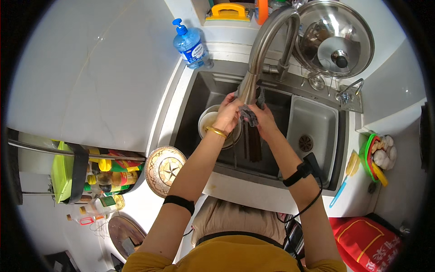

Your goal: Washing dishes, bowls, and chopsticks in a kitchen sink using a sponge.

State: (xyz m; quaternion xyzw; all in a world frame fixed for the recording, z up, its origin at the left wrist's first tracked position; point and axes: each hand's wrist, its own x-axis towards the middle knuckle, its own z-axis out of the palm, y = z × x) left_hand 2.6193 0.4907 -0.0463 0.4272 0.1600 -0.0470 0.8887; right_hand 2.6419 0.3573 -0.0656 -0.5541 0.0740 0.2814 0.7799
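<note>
Both hands are together beneath the spout of a brushed-metal kitchen faucet [250, 81], over the large basin of a dark double sink [190, 115]. A wet-looking grey cloth [249, 116] is gripped between my left hand [228, 115] and my right hand [265, 119]. The spout hides part of the cloth and some fingers. White bowls [206, 120], one inside another, rest in the basin under my left hand and wrist. Below the cloth lie dark brown sticks [254, 146], probably chopsticks.
A small basin with a drain strainer [306, 142] adjoins at right. A patterned plate [164, 170] sits on the left counter. Around the sink are a blue pump bottle [189, 46], a metal pot lid [340, 37], a blue-handled brush [345, 180] and a garlic basket [370, 159].
</note>
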